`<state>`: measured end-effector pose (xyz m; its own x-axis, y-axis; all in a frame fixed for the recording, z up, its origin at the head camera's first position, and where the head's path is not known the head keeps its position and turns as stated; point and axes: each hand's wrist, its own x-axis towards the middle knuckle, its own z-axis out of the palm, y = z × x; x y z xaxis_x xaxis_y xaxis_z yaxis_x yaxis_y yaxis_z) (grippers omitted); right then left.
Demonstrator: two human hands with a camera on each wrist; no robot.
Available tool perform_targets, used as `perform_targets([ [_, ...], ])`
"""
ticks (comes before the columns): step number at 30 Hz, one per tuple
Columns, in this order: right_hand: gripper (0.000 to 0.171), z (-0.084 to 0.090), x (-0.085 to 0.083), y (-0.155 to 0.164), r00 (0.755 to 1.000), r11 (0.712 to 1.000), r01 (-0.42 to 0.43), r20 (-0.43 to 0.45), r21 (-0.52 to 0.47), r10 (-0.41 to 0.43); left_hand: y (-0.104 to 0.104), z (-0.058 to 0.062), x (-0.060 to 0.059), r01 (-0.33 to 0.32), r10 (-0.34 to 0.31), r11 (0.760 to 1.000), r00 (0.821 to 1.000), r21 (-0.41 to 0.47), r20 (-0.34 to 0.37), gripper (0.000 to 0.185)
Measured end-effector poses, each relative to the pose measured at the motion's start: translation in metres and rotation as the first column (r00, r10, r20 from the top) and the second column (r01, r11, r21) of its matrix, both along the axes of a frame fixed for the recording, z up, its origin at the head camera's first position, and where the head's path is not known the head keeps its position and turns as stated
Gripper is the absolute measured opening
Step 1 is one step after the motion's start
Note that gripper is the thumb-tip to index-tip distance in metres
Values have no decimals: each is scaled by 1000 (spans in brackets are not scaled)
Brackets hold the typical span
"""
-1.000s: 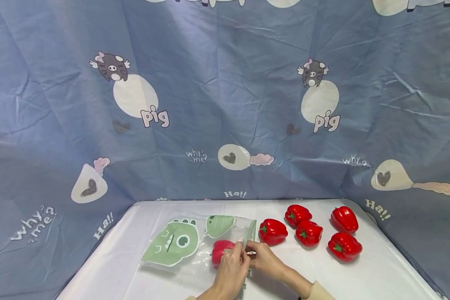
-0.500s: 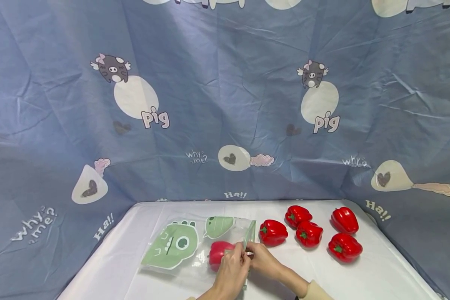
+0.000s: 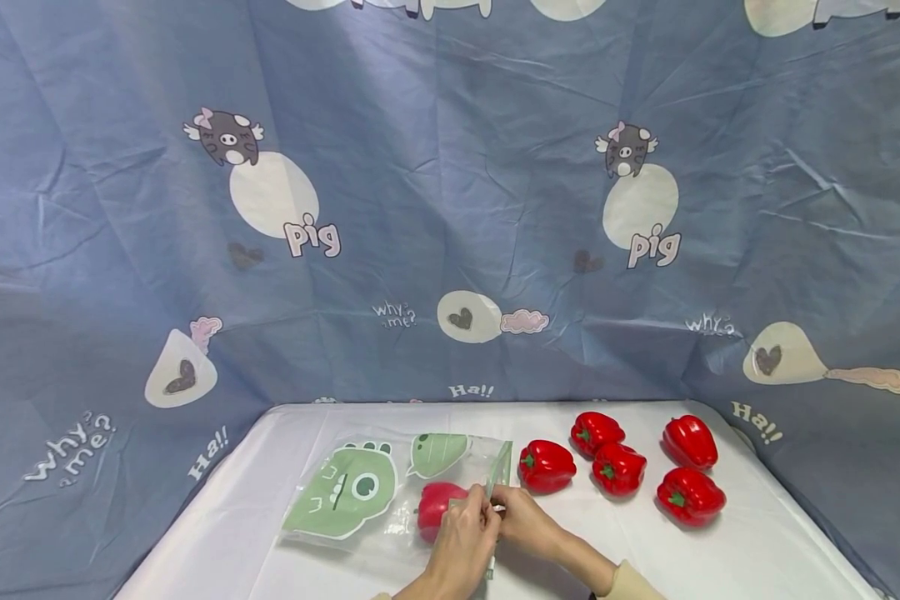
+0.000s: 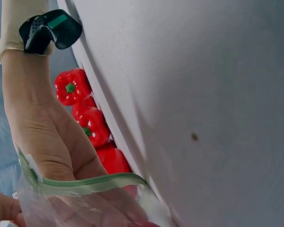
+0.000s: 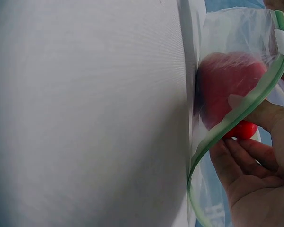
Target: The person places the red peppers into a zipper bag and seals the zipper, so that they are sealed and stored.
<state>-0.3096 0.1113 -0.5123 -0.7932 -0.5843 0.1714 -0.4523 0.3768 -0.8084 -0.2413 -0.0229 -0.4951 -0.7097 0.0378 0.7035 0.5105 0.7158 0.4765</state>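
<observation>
A clear zip bag (image 3: 345,492) with a green monster print lies on the table, its green-edged mouth facing right. Inside it sits a red bell pepper (image 3: 437,510), partly covered by my left hand (image 3: 463,533), which pinches the rim of the mouth. My right hand (image 3: 528,521) reaches into the opening, its fingertips hidden in the head view. In the right wrist view, the thumb and fingers of the right hand (image 5: 255,165) hold the end of the bell pepper (image 5: 227,82) beside the green zip strip (image 5: 260,92). A white slider (image 5: 283,41) sits on that strip.
Several more red bell peppers lie on the right: one (image 3: 546,465) close to the bag's mouth, a touching pair (image 3: 618,468) beyond it, and another pair (image 3: 690,496) farther right. The white-covered table (image 3: 750,533) ends at a blue printed curtain (image 3: 510,367).
The bell pepper in the bag has shifted slightly left, deeper in, between the first and second frames. Both hands stay almost in place at the mouth.
</observation>
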Motion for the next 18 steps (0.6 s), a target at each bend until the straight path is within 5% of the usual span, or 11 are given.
perform_targets([
  [18, 24, -3, 1, 9, 1000, 998, -26, 4, -53, 26, 0, 4, 1, -15, 15, 1000, 999, -6, 49, 22],
])
